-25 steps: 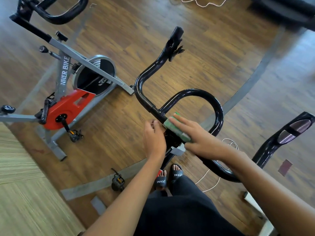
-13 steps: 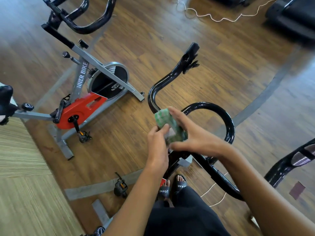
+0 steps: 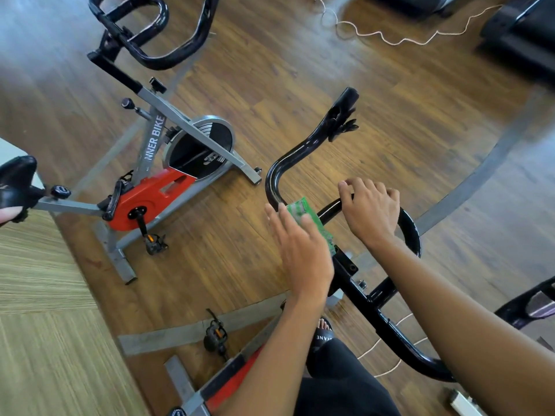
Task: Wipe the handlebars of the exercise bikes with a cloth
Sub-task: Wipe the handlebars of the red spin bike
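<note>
The near bike's black handlebar (image 3: 306, 148) curves across the middle of the head view. A green cloth (image 3: 300, 210) lies on its left bend. My left hand (image 3: 303, 253) presses the cloth against the bar with fairly straight fingers. My right hand (image 3: 372, 214) grips the bar's inner loop, fingers curled over it, just right of the cloth. A second bike (image 3: 156, 187), grey and red, stands to the left with its own black handlebar (image 3: 168, 58) at the top.
A black saddle (image 3: 15, 181) juts in at the left edge. The near bike's pedal (image 3: 214, 337) and frame sit by my sandalled feet. A white cord (image 3: 390, 40) snakes over the wooden floor near dark equipment (image 3: 516, 40). A striped mat (image 3: 45, 325) covers the lower left.
The cloth passed from my right hand to my left, which now presses it on the bar's left bend. My right hand moved to grip the inner loop. The view shifted.
</note>
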Demonstrator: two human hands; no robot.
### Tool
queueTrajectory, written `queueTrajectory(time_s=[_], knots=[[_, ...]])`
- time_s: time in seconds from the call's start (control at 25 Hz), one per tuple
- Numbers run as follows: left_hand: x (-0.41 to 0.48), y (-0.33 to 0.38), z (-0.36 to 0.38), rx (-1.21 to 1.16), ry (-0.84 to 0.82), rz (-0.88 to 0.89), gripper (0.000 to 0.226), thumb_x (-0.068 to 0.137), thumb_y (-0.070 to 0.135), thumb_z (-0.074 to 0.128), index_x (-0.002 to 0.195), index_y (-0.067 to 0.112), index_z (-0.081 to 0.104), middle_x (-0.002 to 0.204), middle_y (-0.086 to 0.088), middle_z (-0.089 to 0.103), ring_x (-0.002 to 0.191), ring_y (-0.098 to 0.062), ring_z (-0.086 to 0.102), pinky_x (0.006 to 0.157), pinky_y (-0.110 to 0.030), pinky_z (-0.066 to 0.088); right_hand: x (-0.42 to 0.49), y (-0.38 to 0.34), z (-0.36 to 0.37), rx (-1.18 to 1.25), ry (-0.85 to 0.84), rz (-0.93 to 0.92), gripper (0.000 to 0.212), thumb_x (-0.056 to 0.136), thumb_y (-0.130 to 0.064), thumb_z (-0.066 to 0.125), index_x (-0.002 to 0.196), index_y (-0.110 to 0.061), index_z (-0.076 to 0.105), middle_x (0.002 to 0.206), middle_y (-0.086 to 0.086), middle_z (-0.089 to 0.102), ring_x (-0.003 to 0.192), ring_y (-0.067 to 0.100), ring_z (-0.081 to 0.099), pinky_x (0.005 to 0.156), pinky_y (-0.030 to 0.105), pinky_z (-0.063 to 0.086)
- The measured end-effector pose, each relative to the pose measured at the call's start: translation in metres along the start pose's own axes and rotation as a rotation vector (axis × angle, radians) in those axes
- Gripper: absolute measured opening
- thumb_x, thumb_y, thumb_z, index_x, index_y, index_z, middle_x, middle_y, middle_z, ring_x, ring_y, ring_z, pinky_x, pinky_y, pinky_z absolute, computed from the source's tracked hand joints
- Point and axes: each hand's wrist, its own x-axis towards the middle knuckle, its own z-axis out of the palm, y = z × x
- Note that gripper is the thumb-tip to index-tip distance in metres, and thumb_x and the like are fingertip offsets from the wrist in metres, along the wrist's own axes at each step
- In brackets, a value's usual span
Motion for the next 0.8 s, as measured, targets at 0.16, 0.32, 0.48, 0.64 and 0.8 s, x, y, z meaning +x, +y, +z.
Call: queueTrajectory(time_s=[0.16, 0.32, 0.48, 0.64, 0.8], knots=[[0.014, -0.006, 0.017, 0.171, -0.002, -0.019, 0.081, 0.104, 0.042, 0.033, 0.151, 0.006, -0.022, 0.16, -0.013, -0.027, 0.15, -0.024, -0.02, 0.124, -0.036, 0.0, -0.002, -0.003, 0.008, -0.071, 0.132, 0.007, 0.047, 0.103, -0.04, 0.03, 0.093, -0.021, 0.072, 0.102, -0.001, 0.072, 0.101, 0.024, 0.059, 0.093, 0.042, 0.033], [0.056, -0.006, 0.009, 0.136, 0.051, -0.031, 0.073, 0.106, 0.034, 0.032, 0.154, 0.005, -0.015, 0.164, -0.015, -0.014, 0.152, -0.027, -0.007, 0.118, -0.03, 0.003, -0.002, -0.004, 0.013, -0.133, 0.196, -0.005, 0.047, 0.101, -0.033, 0.032, 0.078, -0.018, 0.07, 0.085, 0.0, 0.069, 0.086, 0.023, 0.058, 0.085, 0.04, 0.034], [0.06, -0.009, 0.006, 0.368, 0.04, 0.103, 0.072, 0.106, 0.033, 0.033, 0.155, 0.004, -0.01, 0.163, -0.016, -0.014, 0.151, -0.029, -0.011, 0.123, -0.043, 0.016, 0.0, -0.005, 0.016, -0.163, 0.236, 0.01, 0.045, 0.101, -0.031, 0.035, 0.075, -0.017, 0.069, 0.081, 0.001, 0.068, 0.08, 0.023, 0.056, 0.08, 0.039, 0.034], [0.09, -0.007, -0.004, 0.542, -0.036, 0.185, 0.07, 0.105, 0.03, 0.032, 0.154, 0.002, -0.011, 0.162, -0.016, -0.018, 0.15, -0.028, -0.016, 0.124, -0.045, 0.011, -0.001, -0.004, 0.017, -0.17, 0.27, 0.004, 0.043, 0.1, -0.03, 0.037, 0.073, -0.017, 0.068, 0.079, -0.001, 0.067, 0.079, 0.022, 0.056, 0.079, 0.038, 0.033], [0.145, 0.0, -0.021, 0.579, -0.121, 0.378, 0.068, 0.106, 0.032, 0.033, 0.155, 0.002, -0.004, 0.164, -0.016, -0.01, 0.152, -0.029, -0.008, 0.123, -0.042, 0.012, 0.0, -0.003, 0.018, -0.165, 0.313, -0.014, 0.042, 0.1, -0.029, 0.039, 0.071, -0.017, 0.067, 0.077, 0.0, 0.067, 0.078, 0.022, 0.057, 0.078, 0.038, 0.034]])
